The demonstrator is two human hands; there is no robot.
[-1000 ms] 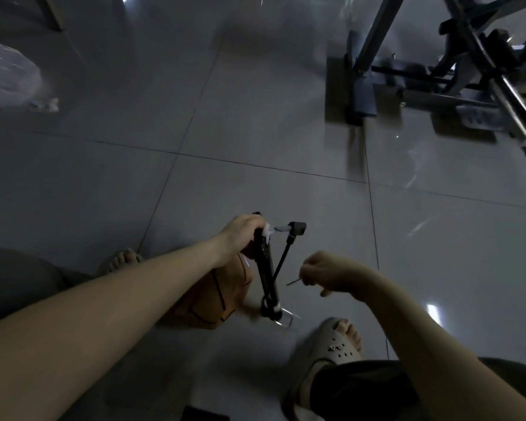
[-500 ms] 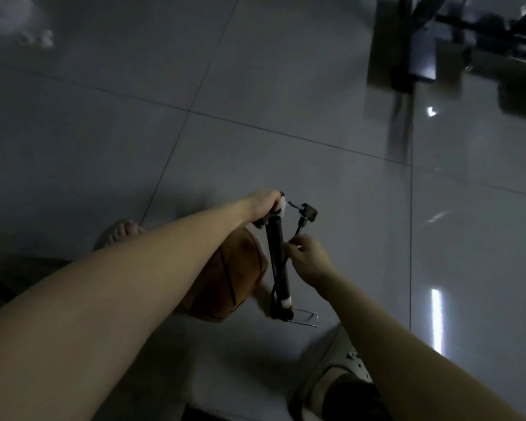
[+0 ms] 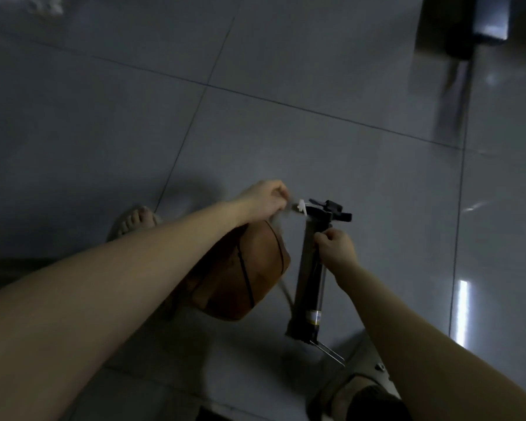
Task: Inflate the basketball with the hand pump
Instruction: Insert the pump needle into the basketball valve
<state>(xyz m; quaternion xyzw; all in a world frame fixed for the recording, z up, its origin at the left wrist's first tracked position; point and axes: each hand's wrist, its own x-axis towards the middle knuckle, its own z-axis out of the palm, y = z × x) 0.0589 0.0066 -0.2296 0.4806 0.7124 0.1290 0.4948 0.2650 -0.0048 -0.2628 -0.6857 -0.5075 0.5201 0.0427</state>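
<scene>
The basketball [image 3: 252, 268] sits on the floor [image 3: 286, 141] in the lower middle of the frame, brown-orange, saggy-looking and partly covered by the left forearm. Its valve does not show. Just to its right stands the pump [image 3: 312, 275]. The pump's long axis runs nearly straight up the frame, with the base and wire footrest [image 3: 331, 355] low, toward the person, and the black handle [image 3: 331, 209] at the top. Ball and pump are close, but I cannot tell whether they touch.

The right hand [image 3: 334, 247] has its fingers curled around the upper part of the pump barrel. The left hand [image 3: 264, 199] hangs above the ball's far edge, just left of the handle and a small white piece [image 3: 301, 205]. Its fingers are curled but blurred, so I cannot tell whether they pinch anything. The left hand is the nearer one to the ball, so it will likely bring the pump's outlet down and left to the valve.

A pale band [image 3: 313, 317] rings the barrel near the base. No writing can be read on it, and no brand on the ball. A sandalled foot [image 3: 137, 223] shows at the left, another [image 3: 353, 393] at the bottom right, and dark equipment [image 3: 468, 25] in the upper right.
</scene>
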